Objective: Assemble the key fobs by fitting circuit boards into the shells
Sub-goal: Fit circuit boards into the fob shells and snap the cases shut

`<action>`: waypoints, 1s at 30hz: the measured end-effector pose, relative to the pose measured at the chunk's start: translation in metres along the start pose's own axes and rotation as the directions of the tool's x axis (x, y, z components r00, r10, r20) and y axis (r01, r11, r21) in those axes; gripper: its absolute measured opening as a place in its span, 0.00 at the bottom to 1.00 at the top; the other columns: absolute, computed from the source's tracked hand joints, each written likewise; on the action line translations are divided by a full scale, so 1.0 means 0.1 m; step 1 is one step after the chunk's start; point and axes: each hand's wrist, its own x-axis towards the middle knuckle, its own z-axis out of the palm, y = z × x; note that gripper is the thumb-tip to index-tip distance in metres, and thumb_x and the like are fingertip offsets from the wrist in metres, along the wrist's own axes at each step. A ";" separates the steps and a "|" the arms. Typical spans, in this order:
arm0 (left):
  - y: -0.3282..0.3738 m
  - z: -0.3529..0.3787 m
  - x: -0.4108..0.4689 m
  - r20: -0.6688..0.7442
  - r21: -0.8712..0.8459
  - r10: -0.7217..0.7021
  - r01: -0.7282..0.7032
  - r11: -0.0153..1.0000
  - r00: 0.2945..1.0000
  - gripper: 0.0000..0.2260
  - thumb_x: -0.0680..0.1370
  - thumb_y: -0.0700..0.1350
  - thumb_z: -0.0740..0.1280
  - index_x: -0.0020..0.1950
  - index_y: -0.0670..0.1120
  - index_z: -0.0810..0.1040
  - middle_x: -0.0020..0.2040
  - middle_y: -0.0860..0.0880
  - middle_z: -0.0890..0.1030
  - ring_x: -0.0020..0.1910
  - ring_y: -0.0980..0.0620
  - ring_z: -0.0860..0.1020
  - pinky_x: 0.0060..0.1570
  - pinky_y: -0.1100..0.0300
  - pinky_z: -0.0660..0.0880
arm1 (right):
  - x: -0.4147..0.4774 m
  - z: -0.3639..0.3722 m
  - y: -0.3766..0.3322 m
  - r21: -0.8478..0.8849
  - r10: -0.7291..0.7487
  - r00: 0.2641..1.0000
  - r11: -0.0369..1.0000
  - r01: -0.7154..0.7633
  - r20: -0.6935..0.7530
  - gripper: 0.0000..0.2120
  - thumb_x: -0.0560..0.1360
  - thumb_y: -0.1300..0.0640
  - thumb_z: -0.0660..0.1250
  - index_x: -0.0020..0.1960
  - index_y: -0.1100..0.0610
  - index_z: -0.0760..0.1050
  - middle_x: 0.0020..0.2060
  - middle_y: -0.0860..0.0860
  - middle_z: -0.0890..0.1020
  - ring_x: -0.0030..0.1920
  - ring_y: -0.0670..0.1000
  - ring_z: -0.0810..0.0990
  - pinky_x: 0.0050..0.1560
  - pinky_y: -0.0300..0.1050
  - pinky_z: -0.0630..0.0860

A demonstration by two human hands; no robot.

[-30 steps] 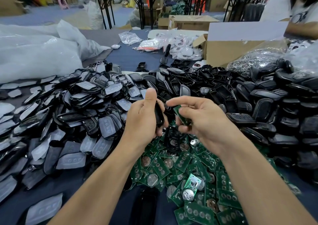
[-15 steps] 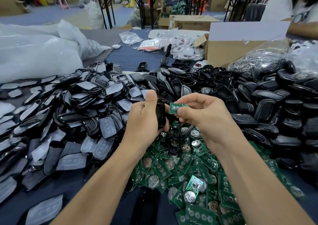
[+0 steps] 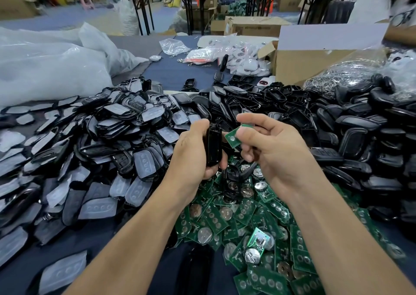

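Through the head camera we see our left hand [image 3: 191,157] curled round a black shell [image 3: 213,146], its long axis upright, above the heap of boards [image 3: 247,215]. Our right hand [image 3: 276,152] pinches a green circuit board [image 3: 233,138], tilted, just beside the shell's right edge. Shell piles [image 3: 94,141] crowd both sides; bare table [image 3: 175,72] lies beyond.
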 end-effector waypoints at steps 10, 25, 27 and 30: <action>0.02 0.01 0.00 0.028 -0.012 -0.069 0.069 0.998 0.997 0.22 0.87 0.50 0.52 0.55 0.40 0.82 0.41 0.39 0.86 0.30 0.46 0.81 0.26 0.60 0.75 | -0.03 -0.01 -0.05 0.036 0.033 0.999 0.999 -0.033 -0.007 0.08 0.77 0.72 0.69 0.46 0.60 0.81 0.32 0.54 0.82 0.31 0.49 0.81 0.34 0.38 0.80; 0.05 -0.12 0.05 0.086 0.114 0.015 -0.024 0.993 0.996 0.11 0.72 0.51 0.76 0.54 0.55 0.89 0.52 0.52 0.89 0.50 0.58 0.85 0.48 0.64 0.81 | 0.00 -0.04 0.02 -0.165 -0.069 0.990 0.985 0.048 -0.124 0.10 0.73 0.72 0.73 0.40 0.58 0.84 0.32 0.55 0.84 0.29 0.49 0.79 0.29 0.38 0.75; 0.06 -0.15 0.06 0.145 0.071 0.016 -0.026 0.997 0.989 0.10 0.78 0.40 0.73 0.57 0.51 0.87 0.54 0.47 0.88 0.53 0.53 0.86 0.50 0.61 0.83 | -0.01 -0.04 0.01 -0.172 -0.070 0.990 0.984 0.049 -0.123 0.09 0.73 0.72 0.74 0.41 0.59 0.84 0.33 0.55 0.85 0.29 0.49 0.79 0.30 0.38 0.76; 0.07 -0.19 0.07 0.194 -0.012 0.013 -0.011 1.000 0.981 0.13 0.80 0.32 0.69 0.58 0.47 0.87 0.54 0.43 0.88 0.51 0.49 0.86 0.50 0.60 0.83 | -0.01 -0.04 0.00 -0.190 -0.084 0.989 0.980 0.059 -0.125 0.09 0.72 0.72 0.75 0.40 0.59 0.85 0.32 0.56 0.85 0.29 0.50 0.81 0.31 0.39 0.78</action>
